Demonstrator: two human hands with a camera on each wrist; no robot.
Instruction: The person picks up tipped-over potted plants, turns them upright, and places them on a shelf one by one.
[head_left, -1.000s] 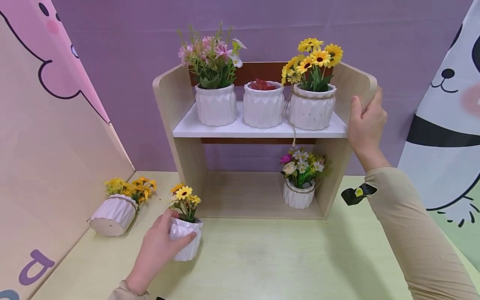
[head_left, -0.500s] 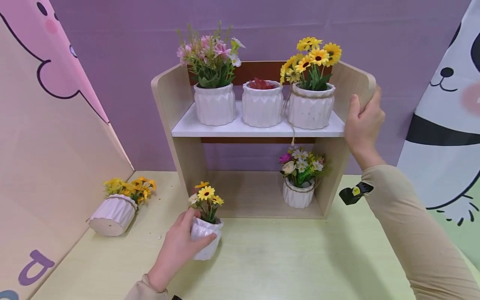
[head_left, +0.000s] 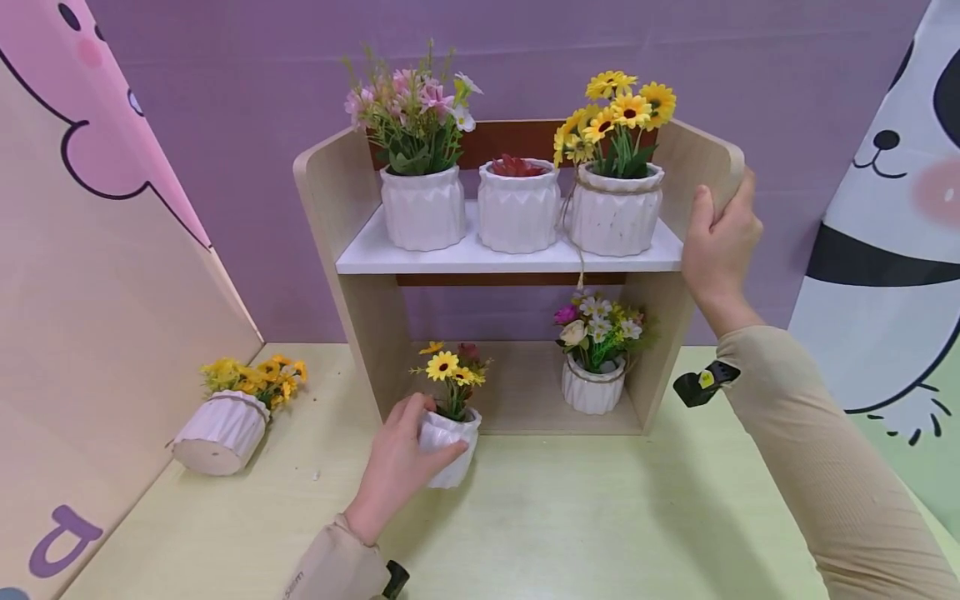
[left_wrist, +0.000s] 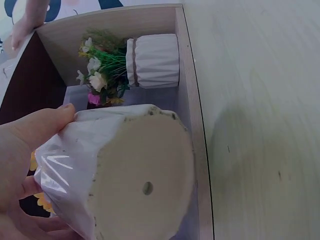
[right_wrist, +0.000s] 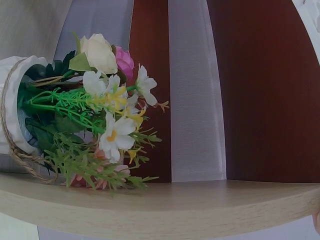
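Note:
My left hand (head_left: 408,454) grips a small white flower pot (head_left: 452,446) with yellow flowers, thumb on the near side. It is held in front of the lower left opening of a wooden shelf (head_left: 517,392). In the left wrist view the pot's underside (left_wrist: 145,170) faces the camera and shows a drain hole. My right hand (head_left: 723,242) holds the front edge of the shelf's right side panel, beside the upper board. A white pot with mixed flowers (head_left: 594,387) stands at the lower right of the shelf; the right wrist view shows its white and pink blooms (right_wrist: 112,95) close up.
On the upper board (head_left: 517,265) stand a pot with pink flowers (head_left: 423,208), a pot with a red succulent (head_left: 517,208) and a pot with yellow flowers (head_left: 617,212). Another yellow-flowered pot (head_left: 222,429) lies on its side on the table (head_left: 562,517), near the left wall.
My left hand has carried the small flower pot rightward, then also up and toward the shelf's lower opening. The right hand keeps its hold on the side panel. The view has shifted slightly.

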